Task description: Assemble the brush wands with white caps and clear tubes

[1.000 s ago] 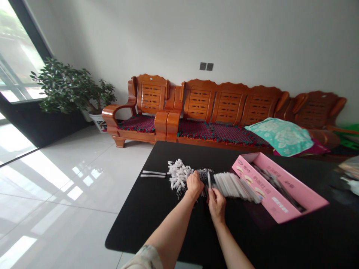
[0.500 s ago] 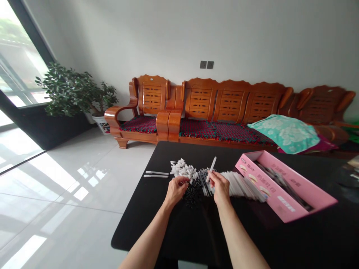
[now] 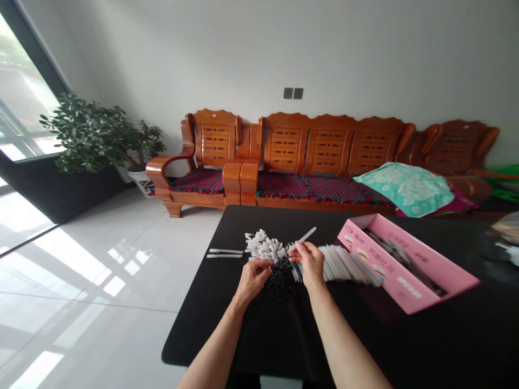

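Note:
My right hand [image 3: 311, 265] pinches a slim whitish pen barrel [image 3: 308, 234], its far end pointing up and to the right. Close on the left, my left hand [image 3: 251, 278] has its fingertips pressed together; what they hold, if anything, is too small to make out. Beyond the hands lies a heap of short white pen caps [image 3: 263, 245]. Small black pieces [image 3: 280, 285] are piled between the wrists. Thin dark sticks like refills lie partly hidden under my right hand. A row of translucent white barrels [image 3: 349, 263] fans out to its right.
Two white pens [image 3: 225, 254] lie side by side at the left of the black table [image 3: 203, 319]. A pink box [image 3: 399, 289] holding dark slim items stands at the right. A wooden sofa [image 3: 247, 181] and a potted plant [image 3: 97, 135] are behind.
The barrel in my right hand has tipped from nearly upright towards the right, and that hand has moved slightly left, nearer my left hand. The whole view has shifted a little.

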Demonstrator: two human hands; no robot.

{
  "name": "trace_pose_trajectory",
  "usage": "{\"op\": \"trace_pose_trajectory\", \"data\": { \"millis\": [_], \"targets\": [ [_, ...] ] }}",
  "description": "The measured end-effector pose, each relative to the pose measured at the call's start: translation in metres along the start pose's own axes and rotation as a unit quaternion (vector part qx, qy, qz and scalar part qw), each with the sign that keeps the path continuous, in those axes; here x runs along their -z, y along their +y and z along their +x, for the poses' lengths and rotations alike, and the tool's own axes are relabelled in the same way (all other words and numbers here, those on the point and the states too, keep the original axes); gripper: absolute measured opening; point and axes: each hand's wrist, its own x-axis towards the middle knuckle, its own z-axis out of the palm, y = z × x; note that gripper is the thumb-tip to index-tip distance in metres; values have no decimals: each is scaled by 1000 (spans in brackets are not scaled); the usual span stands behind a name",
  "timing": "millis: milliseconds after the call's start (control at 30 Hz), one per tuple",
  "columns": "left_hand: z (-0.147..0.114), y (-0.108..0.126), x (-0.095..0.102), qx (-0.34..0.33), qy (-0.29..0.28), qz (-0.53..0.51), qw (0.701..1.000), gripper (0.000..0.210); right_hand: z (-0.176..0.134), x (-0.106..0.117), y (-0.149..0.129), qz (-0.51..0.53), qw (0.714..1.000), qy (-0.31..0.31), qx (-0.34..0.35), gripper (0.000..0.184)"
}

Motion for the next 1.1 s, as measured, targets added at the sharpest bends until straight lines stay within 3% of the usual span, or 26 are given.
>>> {"op": "trace_pose_trajectory", "data": {
  "millis": [233,433,533,700,933,1100],
  "targets": [
    [1,2,-5,1,-7,-37,999,24,-7,0,2,-10,1000,-12,-12,37],
    [3,3,-13,37,8,-176,984,29,-24,-7,10,-22,997,-53,-59,37],
    [3,7,-21,39,56,-241,968,39,-35,-14,15,-13,994,-67,-82,36],
    [7,18,-32,69,135,-377,914,58,-49,-25,22,-8,992,-85,-96,31],
    [16,32,-36,82,167,-367,912,62,-57,-33,24,12,989,-97,-111,26],
    [19,24,-29,74,157,-347,922,63,-44,-21,21,106,975,-50,-189,23]
  ]
}}
